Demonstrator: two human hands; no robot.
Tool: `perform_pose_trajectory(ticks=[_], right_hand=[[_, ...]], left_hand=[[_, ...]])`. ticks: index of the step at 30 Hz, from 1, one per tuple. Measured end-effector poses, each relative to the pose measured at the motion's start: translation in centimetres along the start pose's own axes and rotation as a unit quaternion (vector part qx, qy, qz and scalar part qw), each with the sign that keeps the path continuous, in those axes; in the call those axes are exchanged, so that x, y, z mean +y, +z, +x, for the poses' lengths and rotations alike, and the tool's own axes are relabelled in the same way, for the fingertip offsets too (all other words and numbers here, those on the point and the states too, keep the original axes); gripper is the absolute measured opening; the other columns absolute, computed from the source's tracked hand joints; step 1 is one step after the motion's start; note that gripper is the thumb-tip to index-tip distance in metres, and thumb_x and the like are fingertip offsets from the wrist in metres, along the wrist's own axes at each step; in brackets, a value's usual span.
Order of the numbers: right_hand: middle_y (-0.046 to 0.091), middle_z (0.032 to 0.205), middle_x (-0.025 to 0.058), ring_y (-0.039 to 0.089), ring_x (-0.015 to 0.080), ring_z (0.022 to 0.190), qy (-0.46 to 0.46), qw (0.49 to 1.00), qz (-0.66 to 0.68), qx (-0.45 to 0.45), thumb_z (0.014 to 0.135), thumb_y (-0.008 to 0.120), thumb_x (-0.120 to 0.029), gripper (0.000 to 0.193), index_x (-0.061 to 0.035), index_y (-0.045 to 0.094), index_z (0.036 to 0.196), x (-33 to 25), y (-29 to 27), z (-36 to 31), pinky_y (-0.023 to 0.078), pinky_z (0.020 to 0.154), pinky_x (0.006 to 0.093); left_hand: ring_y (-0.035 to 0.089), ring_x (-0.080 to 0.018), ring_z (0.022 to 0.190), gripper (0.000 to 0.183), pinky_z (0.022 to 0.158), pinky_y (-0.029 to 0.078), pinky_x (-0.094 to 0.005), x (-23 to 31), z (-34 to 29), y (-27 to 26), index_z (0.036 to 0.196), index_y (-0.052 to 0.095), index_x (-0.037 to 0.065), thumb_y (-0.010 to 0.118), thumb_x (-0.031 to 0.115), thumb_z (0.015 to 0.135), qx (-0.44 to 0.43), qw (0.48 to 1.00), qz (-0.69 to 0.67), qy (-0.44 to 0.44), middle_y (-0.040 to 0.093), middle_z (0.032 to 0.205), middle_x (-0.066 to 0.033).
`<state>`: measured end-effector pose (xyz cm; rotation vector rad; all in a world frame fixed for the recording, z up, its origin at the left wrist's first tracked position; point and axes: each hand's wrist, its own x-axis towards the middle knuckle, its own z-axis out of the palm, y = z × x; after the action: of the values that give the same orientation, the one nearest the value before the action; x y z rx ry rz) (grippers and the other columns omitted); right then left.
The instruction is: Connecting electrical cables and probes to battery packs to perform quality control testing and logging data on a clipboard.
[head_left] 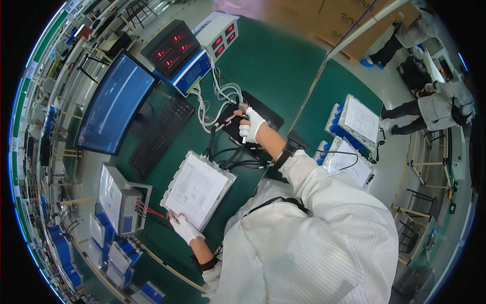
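A flat light-grey metal box (226,178) with a cooling-fin-like edge lies tilted on the green table, with a printed sheet (195,187) on its top. My left hand (185,229), in a white fingerless glove, grips the box's near left edge, close to the end of the red leads (152,209). Black cables (233,158) run from the far side of the box. Beyond it my right hand (253,126), gloved alike, is closed on a cable connector where white cables (205,109) and a black cable meet. The connector is partly hidden by my fingers.
A monitor (115,104) and black keyboard (161,136) stand to the left. Instruments with red digits (172,49) sit at the back. A bench device (119,200) is at near left. More boxes with sheets (358,119) lie right. Two people (439,109) are beyond.
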<state>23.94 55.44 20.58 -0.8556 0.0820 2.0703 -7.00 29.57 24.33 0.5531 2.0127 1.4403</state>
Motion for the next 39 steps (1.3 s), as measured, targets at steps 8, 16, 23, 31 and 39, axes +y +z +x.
perform_pose_trajectory(ticks=[8, 16, 23, 31, 39], right_hand=[[0.062, 0.107, 0.0195, 0.060, 0.0356, 0.104, -0.169, 0.521, -0.835, 0.048, 0.085, 0.051, -0.043, 0.040, -0.0132, 0.068, 0.106, 3.9, 6.9, -6.1, 0.044, 0.090, 0.0486], [0.069, 0.090, 0.0172, 0.067, 0.0352, 0.086, -0.103, 0.613, -0.783, 0.024, 0.083, 0.050, -0.056, 0.052, -0.0090, 0.072, 0.092, 12.4, 8.1, -7.4, 0.052, 0.075, 0.0441], [0.063, 0.098, 0.0248, 0.061, 0.0416, 0.092, -0.100, 0.765, -0.636, 0.018, 0.083, 0.058, -0.051, 0.057, 0.0017, 0.055, 0.105, 15.7, 6.5, -21.2, 0.048, 0.080, 0.0461], [0.059, 0.110, 0.0278, 0.059, 0.0360, 0.104, -0.003, 0.906, -0.415, 0.082, 0.079, 0.070, -0.022, 0.056, 0.0094, 0.044, 0.118, 23.1, 4.4, -23.0, 0.044, 0.090, 0.0385], [0.050, 0.119, 0.0154, 0.054, 0.0224, 0.106, -0.085, 0.932, -0.346, -0.059, 0.078, 0.068, -0.008, 0.069, 0.0070, 0.027, 0.132, 31.2, -6.3, -16.6, 0.042, 0.096, 0.0349]], left_hand=[[0.049, -0.0274, 0.118, 0.044, 0.098, 0.038, -0.0497, 0.9, 4.8, -3.0, 0.129, 0.047, 0.009, 0.045, 0.038, 0.096, -0.053, 0.947, -0.139, -0.283, 0.052, 0.127, -0.0062], [0.038, -0.0331, 0.132, 0.067, 0.106, 0.031, -0.0530, 0.7, 8.5, -4.5, 0.139, 0.039, 0.008, 0.039, 0.055, 0.091, -0.202, 0.895, -0.186, -0.352, 0.041, 0.144, -0.0102], [0.048, -0.0277, 0.122, 0.055, 0.102, 0.039, -0.0398, 11.7, 8.3, 0.2, 0.140, 0.038, 0.009, 0.025, 0.045, 0.101, -0.309, 0.936, 0.031, -0.168, 0.047, 0.137, -0.0126], [0.055, -0.0151, 0.084, 0.057, 0.075, 0.045, -0.0292, 11.2, 11.8, 8.2, 0.107, 0.062, -0.005, 0.049, 0.049, 0.095, -0.377, 0.869, 0.312, -0.065, 0.064, 0.096, -0.0061], [0.057, -0.0195, 0.086, 0.061, 0.079, 0.044, -0.0336, 8.3, 11.5, 10.1, 0.101, 0.063, -0.007, 0.046, 0.052, 0.095, -0.372, 0.844, 0.385, 0.045, 0.066, 0.095, -0.0116]])
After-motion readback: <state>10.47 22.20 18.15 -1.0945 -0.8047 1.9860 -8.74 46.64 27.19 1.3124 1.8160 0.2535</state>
